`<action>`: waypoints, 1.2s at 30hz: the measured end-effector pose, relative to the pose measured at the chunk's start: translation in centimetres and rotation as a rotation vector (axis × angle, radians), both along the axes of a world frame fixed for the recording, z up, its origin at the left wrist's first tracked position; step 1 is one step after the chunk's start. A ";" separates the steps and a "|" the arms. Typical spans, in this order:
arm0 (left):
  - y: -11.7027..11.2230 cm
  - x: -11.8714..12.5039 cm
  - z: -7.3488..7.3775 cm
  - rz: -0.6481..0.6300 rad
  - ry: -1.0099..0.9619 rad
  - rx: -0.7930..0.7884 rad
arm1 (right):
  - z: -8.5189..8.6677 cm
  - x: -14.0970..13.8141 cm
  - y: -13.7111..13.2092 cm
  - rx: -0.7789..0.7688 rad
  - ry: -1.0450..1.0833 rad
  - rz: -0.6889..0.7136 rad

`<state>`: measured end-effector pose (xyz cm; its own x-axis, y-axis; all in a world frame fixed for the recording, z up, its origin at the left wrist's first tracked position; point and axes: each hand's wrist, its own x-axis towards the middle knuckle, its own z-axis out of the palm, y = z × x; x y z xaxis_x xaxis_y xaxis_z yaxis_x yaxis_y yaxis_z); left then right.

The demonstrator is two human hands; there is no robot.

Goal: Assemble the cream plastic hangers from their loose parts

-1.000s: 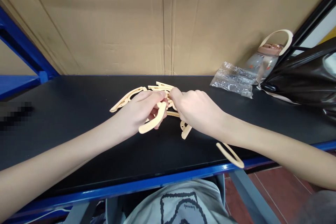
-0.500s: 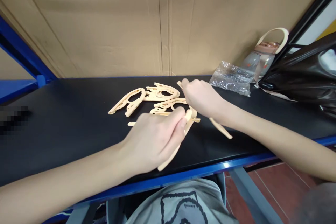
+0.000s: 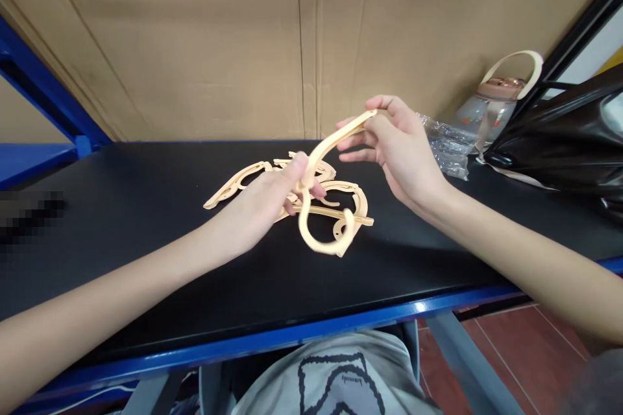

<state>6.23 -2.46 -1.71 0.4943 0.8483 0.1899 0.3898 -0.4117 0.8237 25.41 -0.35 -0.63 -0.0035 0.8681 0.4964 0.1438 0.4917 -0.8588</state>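
A beige folding clothes hanger [image 3: 335,138] is held up over the table between my two hands. My left hand [image 3: 272,201] is closed around its middle joint, thumb on top. Below that grip hangs the open round hook [image 3: 321,248]. My right hand [image 3: 402,152] pinches the far end of one raised arm between thumb and fingers, the other fingers spread. Behind and beneath lie several more beige hangers, folded, among them one at the left [image 3: 228,189] and another at the right [image 3: 360,200]. My left hand partly hides the pile.
The black tabletop [image 3: 146,259] has a blue front edge. Crumpled clear plastic wrap [image 3: 448,149] lies at the back right beside a water bottle [image 3: 489,107] and a shiny black bag [image 3: 564,136]. Cardboard [image 3: 219,45] stands behind. A blurred dark object [image 3: 32,214] sits at the left.
Both hands have lifted from low over the pile, raising a hanger. Its hook now shows below my left hand, and my right hand has moved up and right, with its fingers more spread.
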 end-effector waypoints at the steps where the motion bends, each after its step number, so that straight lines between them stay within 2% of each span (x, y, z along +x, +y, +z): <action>1: -0.2 0.2 0.1 -0.024 -0.128 -0.143 | -0.1 0.3 0.2 0.033 -0.002 -0.025; 2: -0.4 0.2 0.3 -0.032 -0.230 -0.248 | -0.2 0.5 0.5 0.070 -0.029 -0.053; 4: -0.2 0.1 0.5 -0.016 -0.364 -0.356 | -0.4 1.0 0.9 0.172 -0.168 -0.134; 8: 0.8 -0.6 0.6 0.041 -0.426 -0.431 | -0.9 0.6 0.6 0.503 -0.711 -0.335; 9: 1.0 -0.7 0.6 0.041 -0.407 -0.448 | -1.0 0.3 0.3 0.591 -0.861 -0.335; 11: 1.1 -0.8 0.6 0.025 -0.348 -0.478 | -1.2 -0.5 -0.4 0.725 -1.125 -0.238; 14: 0.6 -0.6 0.6 0.022 -0.245 -0.487 | -1.2 -1.2 -1.4 0.727 -1.317 -0.079; 20: -0.3 -0.2 0.5 0.074 -0.128 -0.365 | 0.1 -0.3 -2.1 0.517 -1.283 0.129; 22: -0.3 -0.1 0.5 0.073 -0.117 -0.324 | 0.4 -0.1 -2.1 0.471 -1.282 0.152; 27: -0.7 0.3 0.6 0.105 -0.134 -0.255 | -0.1 -0.9 -2.3 0.363 -1.299 0.025; 29: -0.9 0.4 0.6 0.098 -0.087 -0.159 | -0.4 -1.4 -2.5 0.291 -1.266 -0.020; 32: -1.1 0.2 0.5 0.051 0.067 0.060 | -0.4 -1.6 -2.2 0.142 -1.067 0.011; 36: -0.2 -0.8 0.6 0.016 0.352 0.158 | -0.3 -1.0 -1.1 0.070 -0.773 -0.011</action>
<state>5.46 -2.63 -1.08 0.5392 0.8304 0.1403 0.6448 -0.5142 0.5655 24.46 -1.48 -0.92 -0.3626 0.8367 0.4105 0.6946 0.5363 -0.4794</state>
